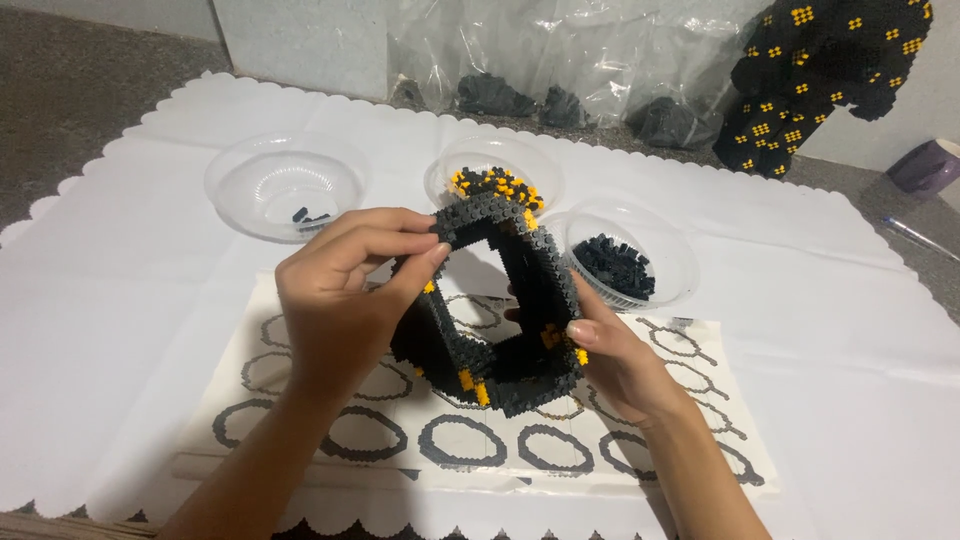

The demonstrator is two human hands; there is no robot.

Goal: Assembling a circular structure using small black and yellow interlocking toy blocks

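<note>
A hollow frame of small black and yellow bricks is held upright above a printed sheet of ring patterns, which is taken here as the landmark. The frame's top left corner is pinched by the left hand, thumb and forefinger pressed together on the edge. Its lower right side is gripped by the right hand, fingers curled around the bricks, thumb on the outer face.

Beyond the sheet's far edge three clear plastic bowls are set in a row: a nearly empty one to the far left, one with yellow and black bricks straight behind the frame, one with black bricks to the far right, just beside the frame's right edge. The sheet lies on a white cloth with a scalloped border; wide bare cloth is left on both sides of the sheet. Well beyond the bowls, clear bags and a larger black and yellow brick build are seen against the wall.
</note>
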